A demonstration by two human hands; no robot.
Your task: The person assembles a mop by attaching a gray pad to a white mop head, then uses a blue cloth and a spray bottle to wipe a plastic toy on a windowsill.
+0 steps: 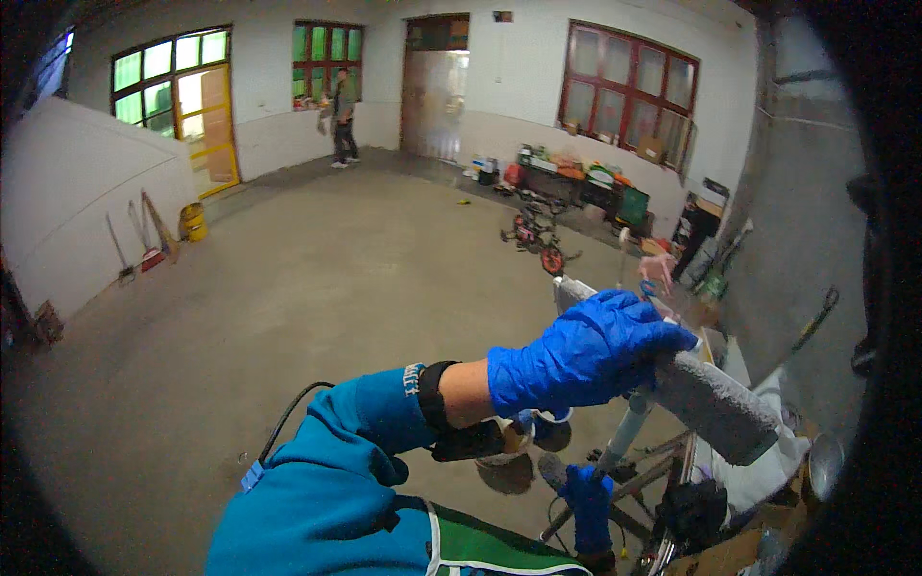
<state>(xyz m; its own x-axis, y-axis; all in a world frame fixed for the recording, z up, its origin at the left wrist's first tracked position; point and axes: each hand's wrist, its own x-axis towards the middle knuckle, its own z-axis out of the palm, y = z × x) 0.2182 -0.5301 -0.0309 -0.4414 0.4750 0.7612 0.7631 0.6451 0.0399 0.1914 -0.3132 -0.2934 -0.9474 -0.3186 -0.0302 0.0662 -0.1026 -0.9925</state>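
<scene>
head view: one yellow bucket, one standing person, one small bike; then, both blue-gloved, the right hand, fingers closed round one pale pole, and the left hand, fingers curled tight over one grey mop head, at right, on the pole's upper end.

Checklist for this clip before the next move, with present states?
1. Left hand gripping the grey pad: ok.
2. Right hand gripping the pale pole: ok.
3. Pole firmly joined to pad: cannot tell, the glove hides part of the joint.
4. Blue gloves on both hands: ok.
5. Small bicycle clear of the hands: ok, farther back.
6. Other person clear: ok, far off.
</scene>
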